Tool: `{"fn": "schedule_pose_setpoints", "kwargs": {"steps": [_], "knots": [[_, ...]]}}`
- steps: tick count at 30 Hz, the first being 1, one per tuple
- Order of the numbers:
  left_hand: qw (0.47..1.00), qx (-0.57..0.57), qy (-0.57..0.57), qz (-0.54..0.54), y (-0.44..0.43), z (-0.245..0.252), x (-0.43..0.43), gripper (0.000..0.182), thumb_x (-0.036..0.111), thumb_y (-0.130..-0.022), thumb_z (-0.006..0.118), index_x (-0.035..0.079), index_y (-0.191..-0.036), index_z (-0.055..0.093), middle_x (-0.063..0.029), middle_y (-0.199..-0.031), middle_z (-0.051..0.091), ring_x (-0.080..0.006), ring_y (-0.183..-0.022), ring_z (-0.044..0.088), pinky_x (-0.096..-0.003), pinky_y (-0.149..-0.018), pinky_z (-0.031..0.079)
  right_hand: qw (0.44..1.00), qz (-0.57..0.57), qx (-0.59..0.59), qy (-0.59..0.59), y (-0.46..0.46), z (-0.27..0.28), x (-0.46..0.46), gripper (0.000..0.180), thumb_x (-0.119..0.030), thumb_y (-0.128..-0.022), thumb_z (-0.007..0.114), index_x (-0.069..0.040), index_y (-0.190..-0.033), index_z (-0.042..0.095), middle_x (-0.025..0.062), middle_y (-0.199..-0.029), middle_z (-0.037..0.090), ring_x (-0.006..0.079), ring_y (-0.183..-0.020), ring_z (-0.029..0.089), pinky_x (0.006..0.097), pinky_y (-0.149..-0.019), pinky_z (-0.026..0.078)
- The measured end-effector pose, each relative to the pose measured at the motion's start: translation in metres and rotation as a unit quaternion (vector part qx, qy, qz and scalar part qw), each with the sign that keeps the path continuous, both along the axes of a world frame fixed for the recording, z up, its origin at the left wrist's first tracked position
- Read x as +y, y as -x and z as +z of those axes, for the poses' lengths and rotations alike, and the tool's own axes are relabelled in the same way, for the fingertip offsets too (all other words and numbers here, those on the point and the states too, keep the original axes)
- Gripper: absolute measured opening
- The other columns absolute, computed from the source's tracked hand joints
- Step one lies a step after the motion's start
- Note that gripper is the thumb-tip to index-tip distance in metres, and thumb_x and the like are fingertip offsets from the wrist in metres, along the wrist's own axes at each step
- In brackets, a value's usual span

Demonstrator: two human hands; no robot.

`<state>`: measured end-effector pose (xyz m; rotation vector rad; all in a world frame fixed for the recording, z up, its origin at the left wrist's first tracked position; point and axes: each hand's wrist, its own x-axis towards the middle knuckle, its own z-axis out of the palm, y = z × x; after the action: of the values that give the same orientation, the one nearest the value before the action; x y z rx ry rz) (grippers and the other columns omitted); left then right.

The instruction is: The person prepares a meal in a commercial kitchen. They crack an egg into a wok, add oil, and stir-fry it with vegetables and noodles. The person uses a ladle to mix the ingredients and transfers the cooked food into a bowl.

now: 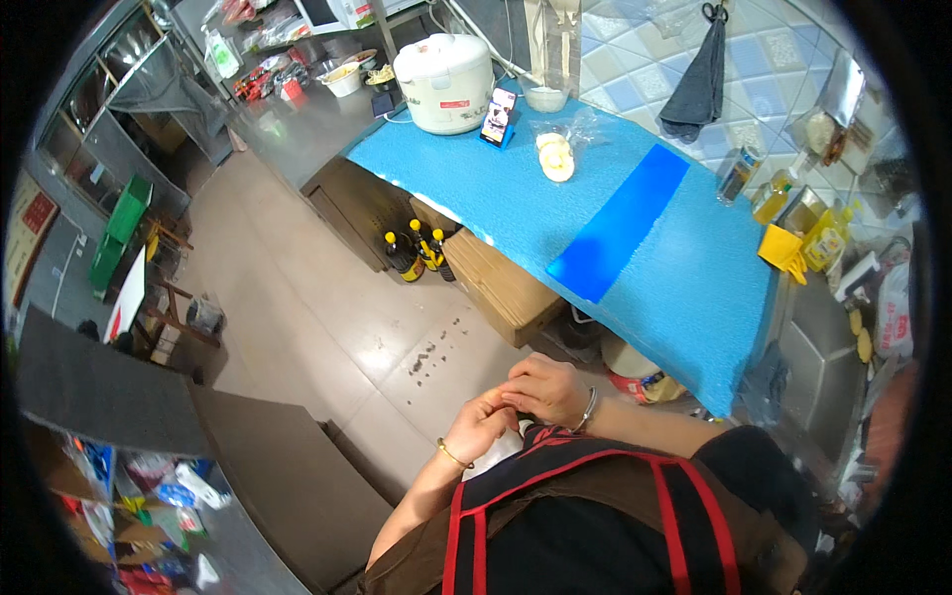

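My left hand, with a gold bangle at the wrist, meets my right hand, which has a silver bracelet, in front of my apron. Their fingertips touch; whether anything small is between them cannot be told. Beyond them a blue mat covers the worktop, with a darker blue strip lying across it. A clear plastic bag with pale round pieces rests farther back, near a phone on a blue stand.
A white rice cooker stands at the worktop's back left. Under the worktop are a cardboard box and bottles with yellow caps. A metal sink, a yellow bottle and yellow gloves are at the right.
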<state>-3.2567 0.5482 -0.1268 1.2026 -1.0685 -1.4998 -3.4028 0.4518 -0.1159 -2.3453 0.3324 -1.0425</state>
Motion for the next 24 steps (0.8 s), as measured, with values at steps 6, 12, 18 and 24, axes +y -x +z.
{"fn": "schedule_pose_setpoints", "kwargs": {"steps": [6, 12, 18, 24], "knots": [[0.965, -0.114, -0.152, 0.179, -0.116, 0.0, -0.03, 0.021, 0.016, -0.087, 0.05, -0.003, -0.088, 0.061, -0.0066, -0.076, 0.063, -0.0134, -0.059, 0.059, -0.0233, -0.051, 0.045, 0.983, 0.066, 0.169, 0.0, -0.092, -0.054, -0.078, 0.013, -0.019, -0.074, 0.063, -0.01, -0.083, 0.061, 0.0049, -0.082, 0.058, 0.0231, -0.073, 0.057, 0.031, -0.06, 0.047], [0.881, -0.287, -0.116, 0.359, -0.244, -0.05, 0.014, 0.014, 0.003, -0.081, 0.056, -0.005, -0.092, 0.059, -0.008, -0.075, 0.063, -0.0143, -0.066, 0.062, -0.0246, -0.052, 0.049, 0.932, -0.099, 0.293, -0.19, -0.14, -0.09, -0.192, 0.037, -0.026, -0.074, 0.062, -0.012, -0.107, 0.055, 0.0098, -0.104, 0.058, 0.0253, -0.09, 0.058, 0.0362, -0.076, 0.047], [0.832, -0.424, -0.171, 0.313, -0.38, -0.082, -0.009, 0.016, 0.012, -0.082, 0.058, -0.003, -0.086, 0.062, -0.0093, -0.067, 0.064, -0.0131, -0.056, 0.061, -0.0248, -0.053, 0.049, 0.767, -0.587, 0.061, -0.252, -0.076, -0.088, -0.377, 0.08, -0.042, -0.063, 0.072, 0.003, -0.121, 0.043, 0.0233, -0.116, 0.051, 0.0328, -0.106, 0.051, 0.0387, -0.088, 0.042], [0.88, -0.401, -0.124, 0.221, -0.414, -0.028, -0.165, 0.017, 0.013, -0.082, 0.055, -0.002, -0.087, 0.062, -0.0096, -0.068, 0.065, -0.0138, -0.057, 0.062, -0.0255, -0.053, 0.05, 0.604, -0.574, -0.07, -0.548, -0.059, -0.048, -0.477, 0.088, -0.05, -0.058, 0.076, 0.009, -0.116, 0.047, 0.0222, -0.115, 0.053, 0.0294, -0.105, 0.053, 0.0384, -0.087, 0.043]]}}
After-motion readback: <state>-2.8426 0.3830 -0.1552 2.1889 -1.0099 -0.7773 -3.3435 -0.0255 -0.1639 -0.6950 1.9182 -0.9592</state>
